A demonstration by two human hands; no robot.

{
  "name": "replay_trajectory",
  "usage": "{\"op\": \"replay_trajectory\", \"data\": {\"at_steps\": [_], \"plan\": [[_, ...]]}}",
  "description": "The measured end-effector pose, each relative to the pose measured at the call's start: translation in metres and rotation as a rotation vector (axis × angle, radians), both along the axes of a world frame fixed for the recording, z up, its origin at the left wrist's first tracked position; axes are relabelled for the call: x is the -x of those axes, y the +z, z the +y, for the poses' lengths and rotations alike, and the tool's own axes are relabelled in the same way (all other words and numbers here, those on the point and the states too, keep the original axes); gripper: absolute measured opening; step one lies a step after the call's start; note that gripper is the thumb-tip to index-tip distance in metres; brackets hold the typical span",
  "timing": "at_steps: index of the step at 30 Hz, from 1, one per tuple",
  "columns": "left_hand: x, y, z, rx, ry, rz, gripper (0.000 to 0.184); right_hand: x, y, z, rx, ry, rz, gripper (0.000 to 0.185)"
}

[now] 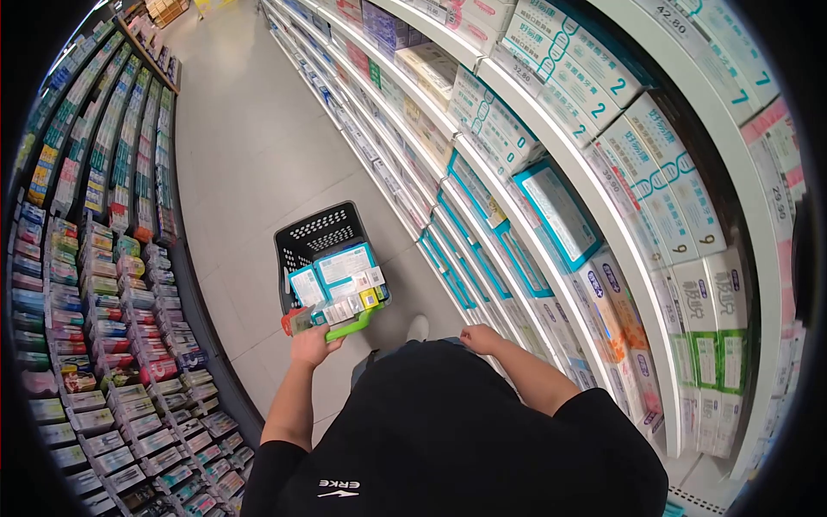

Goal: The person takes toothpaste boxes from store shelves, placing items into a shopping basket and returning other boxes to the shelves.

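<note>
In our basket [322,222] boxes [346,265] already lie, left fingers [321,334] gripping the near-edge handle [351,327], right fingers [470,334] unclear, open or closed.

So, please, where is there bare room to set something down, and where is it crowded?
Free: the grey floor beyond the black basket, between the left shelving and the right shelving; bare floor strips also flank the basket. Crowded: the basket's near part, packed with boxes beside the left hand on the green handle, and both shelving runs, mostly filled.

Bright white glow along the right-hand shelves [730,155], duller grey floor [228,181], strong fisheye curvature (corners black)
</note>
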State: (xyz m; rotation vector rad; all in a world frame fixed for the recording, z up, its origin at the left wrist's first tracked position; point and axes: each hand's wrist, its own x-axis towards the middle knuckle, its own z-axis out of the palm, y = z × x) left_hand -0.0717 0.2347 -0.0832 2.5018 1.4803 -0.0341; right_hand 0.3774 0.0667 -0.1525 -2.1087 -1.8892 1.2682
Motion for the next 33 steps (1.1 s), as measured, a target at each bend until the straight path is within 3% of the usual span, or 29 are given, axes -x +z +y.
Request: {"op": "replay_trajectory", "data": {"at_steps": [13,17,21,26,28,31,33], "plan": [[-0.014,0.006,0.062,0.223,0.118,0.202,0.064,0.002,0.024,0.063,-0.016,-0.105,0.132,0.026],[-0.019,0.016,0.083,0.265,0.147,0.194,0.067,0.003,0.040,0.081,-0.182,-0.231,0.102,0.028],[-0.018,0.011,0.106,0.239,0.179,0.162,0.067,0.009,0.104,0.117,-0.222,-0.328,0.116,0.032],[-0.018,0.011,0.140,0.176,0.192,0.129,0.066,0.020,0.201,0.158,-0.603,-0.458,0.142,0.056],[-0.019,0.006,0.154,0.119,0.206,0.104,0.064,0.018,0.236,0.173,-0.852,-0.430,0.046,0.055],[-0.020,0.012,0.176,0.114,0.208,0.104,0.061,-0.001,0.284,0.197,-1.201,-0.249,-0.312,0.055],[-0.019,0.015,0.192,0.091,0.220,0.069,0.060,-0.011,0.311,0.211,-1.266,-0.272,-0.433,0.058]]}}
